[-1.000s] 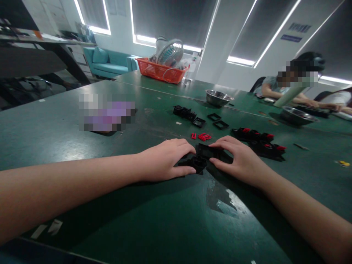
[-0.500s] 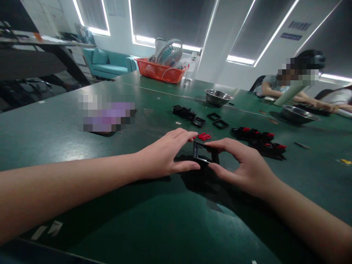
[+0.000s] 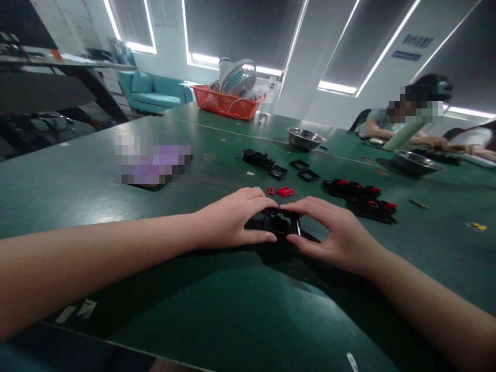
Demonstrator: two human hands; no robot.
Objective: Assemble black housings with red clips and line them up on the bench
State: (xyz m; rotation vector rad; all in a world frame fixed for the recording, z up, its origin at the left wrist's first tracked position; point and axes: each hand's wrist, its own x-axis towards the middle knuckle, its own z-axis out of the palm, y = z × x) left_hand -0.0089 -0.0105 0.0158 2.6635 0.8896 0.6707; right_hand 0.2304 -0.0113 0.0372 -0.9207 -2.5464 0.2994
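A square black plastic frame (image 3: pixel 282 222) stands on edge between my hands, its opening facing me. My left hand (image 3: pixel 242 219) grips its left side, fingers on top and thumb below. My right hand (image 3: pixel 333 230) closes on its right side in the same way. Just beyond lie small red plastic clips (image 3: pixel 285 191). Several similar black frames (image 3: pixel 309 175) lie flat farther back, beside a cluster of black parts (image 3: pixel 258 159). To the right rest black assemblies with red pieces (image 3: pixel 352 189).
Two metal bowls, the nearer-to-centre bowl (image 3: pixel 306 139) and the right bowl (image 3: pixel 415 162), stand farther back on the green table (image 3: pixel 217 305). An orange basket (image 3: pixel 227 103) sits at the far edge. A blurred purple item (image 3: pixel 157 163) lies left. Another person (image 3: pixel 382 121) sits at far right.
My left hand has closed onto the black frame, which now faces me more squarely. My right hand keeps its hold and has shifted slightly left.
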